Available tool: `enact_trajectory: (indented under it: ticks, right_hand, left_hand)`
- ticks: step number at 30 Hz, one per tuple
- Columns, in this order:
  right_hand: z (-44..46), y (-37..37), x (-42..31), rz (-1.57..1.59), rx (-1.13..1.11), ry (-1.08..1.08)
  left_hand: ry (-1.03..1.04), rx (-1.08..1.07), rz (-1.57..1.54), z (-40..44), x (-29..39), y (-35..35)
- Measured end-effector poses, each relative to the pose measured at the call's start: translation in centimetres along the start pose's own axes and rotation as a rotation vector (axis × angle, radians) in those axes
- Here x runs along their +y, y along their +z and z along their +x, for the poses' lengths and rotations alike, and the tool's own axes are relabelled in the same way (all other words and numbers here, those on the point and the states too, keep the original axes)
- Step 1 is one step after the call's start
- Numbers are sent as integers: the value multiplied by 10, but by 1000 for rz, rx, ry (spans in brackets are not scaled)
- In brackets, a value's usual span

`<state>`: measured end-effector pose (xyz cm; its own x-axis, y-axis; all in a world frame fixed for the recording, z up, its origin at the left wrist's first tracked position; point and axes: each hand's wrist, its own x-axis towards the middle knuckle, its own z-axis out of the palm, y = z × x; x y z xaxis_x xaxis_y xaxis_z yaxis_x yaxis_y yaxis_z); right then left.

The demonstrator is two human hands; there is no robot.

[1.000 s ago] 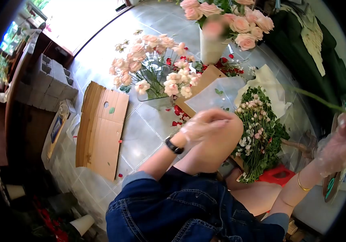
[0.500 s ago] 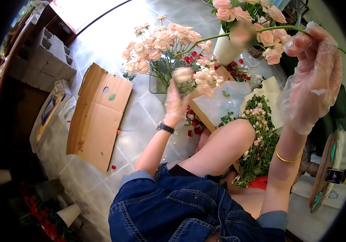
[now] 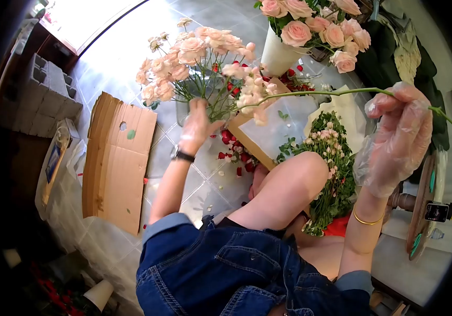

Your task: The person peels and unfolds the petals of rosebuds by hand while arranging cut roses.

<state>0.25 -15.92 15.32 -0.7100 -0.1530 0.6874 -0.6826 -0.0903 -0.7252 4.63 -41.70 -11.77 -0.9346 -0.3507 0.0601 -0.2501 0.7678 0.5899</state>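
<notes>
My right hand (image 3: 399, 138), in a clear plastic glove, pinches a long green flower stem (image 3: 336, 93) raised on the right. The stem runs left to a cluster of small pale pink blossoms (image 3: 251, 95). Also gloved, my left hand (image 3: 195, 129) has its fingers stretched up and the thumb apart, at the lower stems of a peach rose bunch (image 3: 192, 50). Whether the fingertips touch those stems I cannot tell. This bunch stands in a clear square container (image 3: 182, 112) on the floor, partly hidden by the hand and stems.
A white vase (image 3: 280, 55) of pink roses (image 3: 296, 33) stands at the back. Leafy spray roses (image 3: 328, 174) lie beside my knee. Flattened cardboard (image 3: 118, 168) rests on the tiles at left, near grey blocks (image 3: 47, 100). Red petals (image 3: 228, 138) litter the floor near a cardboard-edged sheet (image 3: 247, 142).
The held stem has come down, and its blossom cluster now hangs beside the peach bunch. My left hand has shifted left toward the container. The whole view has shifted slightly.
</notes>
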Motion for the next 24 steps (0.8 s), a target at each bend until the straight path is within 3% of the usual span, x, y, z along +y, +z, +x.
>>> enact_trajectory:
  ticks: [1,3,6,7,17,24]
  right_hand:
    - [-2,-2,3,15,-4,25]
    - [-6,-2,14,42,4,46]
    - [-13,9,13,53,-8,75]
    - [-15,10,14,76,-45,46]
    - [-35,22,34,-35,-28,153]
    - [-61,59,122,-73,-153,295]
  left_hand:
    - [1,-8,7,-11,-9,-4]
    - [364,-116,571,-27,-30,-10]
    - [259,-248,690,-15,-53,-2]
    - [353,-94,703,-17,-55,4]
    - [205,-25,532,-19,3,49]
    - [72,79,334,-6,56,73]
